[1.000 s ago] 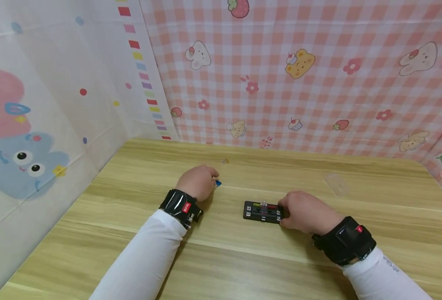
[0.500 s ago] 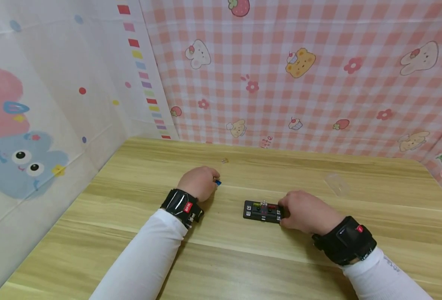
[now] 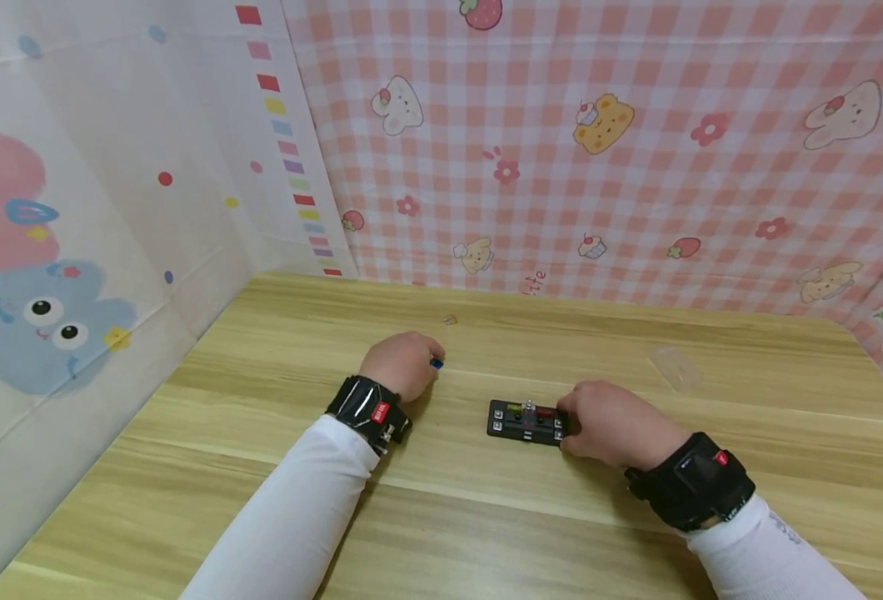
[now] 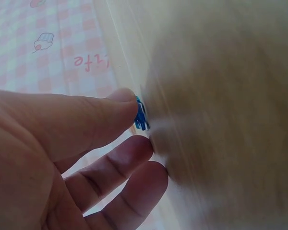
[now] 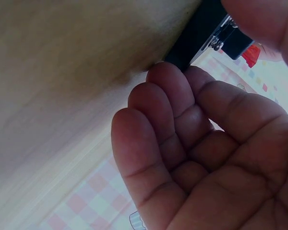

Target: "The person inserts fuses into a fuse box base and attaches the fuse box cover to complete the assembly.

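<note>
At the left of the table's middle, my left hand (image 3: pixel 402 365) pinches a small blue blade fuse (image 3: pixel 437 363) close to the wood. In the left wrist view the thumb lies against this fuse (image 4: pixel 141 114), whose pale prongs show; the index finger is mostly hidden. My right hand (image 3: pixel 608 423) grips the right end of a black fuse block (image 3: pixel 507 422) between thumb and fingers. The block lies lengthwise on the table, with silver terminals at both ends and a yellow and a red piece along its back. In the right wrist view only a dark end of the block (image 5: pixel 197 36) shows.
A clear plastic cover (image 3: pixel 675 368) lies behind the right hand. Farther back is a tiny clear-orange piece (image 3: pixel 451 320), too small to make out. Patterned cloth (image 3: pixel 501 167) hangs behind the wooden table (image 3: pixel 441 517) and along its left side.
My left hand has shifted very slightly right, with the blue blade fuse still between its fingers. The right hand and the fuse block keep their place; the head view has tilted a little.
</note>
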